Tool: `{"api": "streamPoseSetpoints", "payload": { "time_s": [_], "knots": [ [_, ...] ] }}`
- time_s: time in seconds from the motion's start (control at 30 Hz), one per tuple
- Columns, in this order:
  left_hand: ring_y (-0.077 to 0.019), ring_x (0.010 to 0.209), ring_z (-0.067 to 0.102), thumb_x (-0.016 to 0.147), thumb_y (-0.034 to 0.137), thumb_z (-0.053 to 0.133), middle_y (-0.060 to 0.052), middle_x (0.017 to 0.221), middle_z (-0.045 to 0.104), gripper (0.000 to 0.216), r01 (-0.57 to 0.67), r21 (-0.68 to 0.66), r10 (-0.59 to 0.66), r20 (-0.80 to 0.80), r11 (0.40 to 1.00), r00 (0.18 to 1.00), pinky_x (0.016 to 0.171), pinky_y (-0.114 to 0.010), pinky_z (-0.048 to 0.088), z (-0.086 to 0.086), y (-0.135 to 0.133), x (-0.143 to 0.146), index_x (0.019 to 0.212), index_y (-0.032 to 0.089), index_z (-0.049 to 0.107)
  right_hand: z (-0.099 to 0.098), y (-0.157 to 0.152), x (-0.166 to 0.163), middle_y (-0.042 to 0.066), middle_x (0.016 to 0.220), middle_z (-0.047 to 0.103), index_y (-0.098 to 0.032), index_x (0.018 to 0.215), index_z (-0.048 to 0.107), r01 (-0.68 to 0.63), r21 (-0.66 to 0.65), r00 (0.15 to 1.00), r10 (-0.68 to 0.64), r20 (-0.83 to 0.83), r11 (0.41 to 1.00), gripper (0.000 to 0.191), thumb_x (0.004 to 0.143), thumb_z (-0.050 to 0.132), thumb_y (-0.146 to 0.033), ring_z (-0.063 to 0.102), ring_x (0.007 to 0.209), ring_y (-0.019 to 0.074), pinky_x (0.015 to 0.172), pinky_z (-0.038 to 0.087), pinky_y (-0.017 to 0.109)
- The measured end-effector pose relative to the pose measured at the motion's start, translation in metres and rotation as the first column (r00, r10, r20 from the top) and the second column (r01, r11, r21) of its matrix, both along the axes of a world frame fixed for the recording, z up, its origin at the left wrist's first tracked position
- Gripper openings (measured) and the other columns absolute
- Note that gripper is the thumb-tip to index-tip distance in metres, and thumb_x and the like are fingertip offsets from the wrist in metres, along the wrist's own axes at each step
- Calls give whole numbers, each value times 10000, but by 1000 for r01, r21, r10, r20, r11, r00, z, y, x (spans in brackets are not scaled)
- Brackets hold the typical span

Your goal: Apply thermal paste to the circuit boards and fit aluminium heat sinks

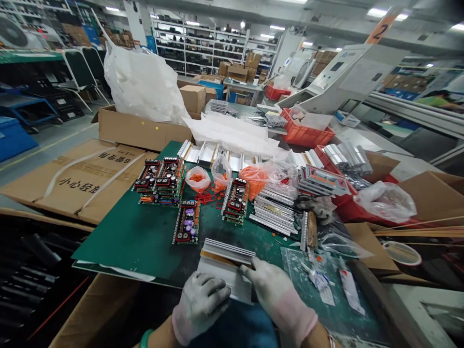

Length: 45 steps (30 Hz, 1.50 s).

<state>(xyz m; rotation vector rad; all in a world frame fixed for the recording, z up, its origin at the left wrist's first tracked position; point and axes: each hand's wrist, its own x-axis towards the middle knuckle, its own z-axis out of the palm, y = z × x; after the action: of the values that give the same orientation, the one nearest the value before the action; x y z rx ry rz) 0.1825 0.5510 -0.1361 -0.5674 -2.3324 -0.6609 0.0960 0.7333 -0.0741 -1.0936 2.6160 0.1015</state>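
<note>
Both my hands wear grey gloves at the near edge of the green mat. My left hand is curled over the near left end of a long aluminium heat-sink plate, fingers bent down on it. On the plate's right side, my right hand lies with its fingers pinched on the plate's finned edge. Just beyond the plate a circuit board lies flat. Two stacks of boards sit further left, and another board stack stands to the right.
Bags of orange parts and a pile of aluminium strips lie mid-mat. A red bin and white plastic sheets sit at the back. Cardboard boxes flank the left. Tubes and small bags lie to my right.
</note>
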Motion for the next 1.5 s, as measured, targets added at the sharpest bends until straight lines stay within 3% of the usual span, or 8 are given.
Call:
{"api": "streamPoseSetpoints", "payload": {
  "time_s": [0.17, 0.33, 0.5, 0.67, 1.03, 1.13, 1.3, 1.5],
  "knots": [
    [-138, 657, 565, 992, 273, 420, 22, 799, 683, 233, 4, -10, -4, -31, 1000, 1000, 625, -319, 331, 4, -1, -1, 910, 211, 629, -13, 4, 3, 49, 919, 640, -253, 1113, 644, -63, -152, 995, 51, -83, 986, 411, 804, 518, -13, 606, 766, 189, 623, 388, 264],
    [-134, 683, 586, 988, 255, 438, 24, 809, 689, 218, 11, 5, -11, -34, 1000, 999, 642, -316, 356, 1, -2, -3, 910, 220, 638, -39, 48, 17, 44, 896, 636, -224, 1083, 617, -144, -440, 951, 1, -309, 886, 361, 834, 462, -15, 584, 718, 170, 639, 407, 261],
    [-134, 710, 611, 971, 239, 471, 18, 831, 697, 184, 17, 4, -17, -35, 1000, 999, 658, -310, 385, -5, -3, -5, 914, 232, 645, -34, 103, 35, 27, 809, 612, -218, 930, 612, -36, -448, 976, -66, -210, 893, 275, 875, 412, -37, 579, 704, 159, 623, 422, 251],
    [-127, 714, 619, 913, 202, 554, 23, 840, 695, 91, 26, -20, -27, -12, 999, 1000, 654, -298, 408, -2, -5, -5, 921, 233, 639, -24, 123, 44, 39, 855, 618, -215, 952, 603, 18, -506, 975, -128, -183, 862, 243, 902, 415, -69, 597, 795, 171, 686, 461, 276],
    [-127, 708, 626, 994, 239, 436, 22, 818, 701, 231, 34, -31, -34, -20, 999, 999, 653, -292, 401, 4, -4, -8, 901, 226, 647, -35, 126, 44, 58, 903, 628, -202, 995, 613, 34, -470, 982, -117, -148, 882, 275, 909, 413, -35, 577, 825, 188, 717, 437, 306],
    [-124, 706, 631, 995, 239, 435, 22, 815, 702, 233, 31, -27, -32, -23, 999, 999, 661, -290, 408, 4, -4, -9, 897, 226, 647, -37, 120, 41, 54, 888, 624, -196, 991, 612, 9, -502, 982, -101, -157, 865, 260, 911, 426, -33, 567, 820, 183, 720, 422, 299],
    [-129, 728, 638, 984, 235, 465, 17, 836, 708, 200, 34, -29, -34, -26, 999, 999, 684, -282, 422, 2, -5, -9, 911, 225, 651, -45, 88, 37, 46, 920, 640, -214, 1012, 636, -21, -564, 987, -74, -145, 826, 244, 919, 475, -56, 567, 852, 165, 746, 403, 285],
    [-140, 797, 654, 977, 176, 416, 13, 897, 717, 232, 130, -132, -131, -4, 983, 991, 654, -293, 428, 6, -8, -9, 998, 225, 641, -35, 46, 30, 21, 930, 625, -303, 1042, 684, 35, -488, 999, -27, 24, 872, 335, 881, 525, -57, 549, 859, 160, 766, 389, 283]
  ]
}}
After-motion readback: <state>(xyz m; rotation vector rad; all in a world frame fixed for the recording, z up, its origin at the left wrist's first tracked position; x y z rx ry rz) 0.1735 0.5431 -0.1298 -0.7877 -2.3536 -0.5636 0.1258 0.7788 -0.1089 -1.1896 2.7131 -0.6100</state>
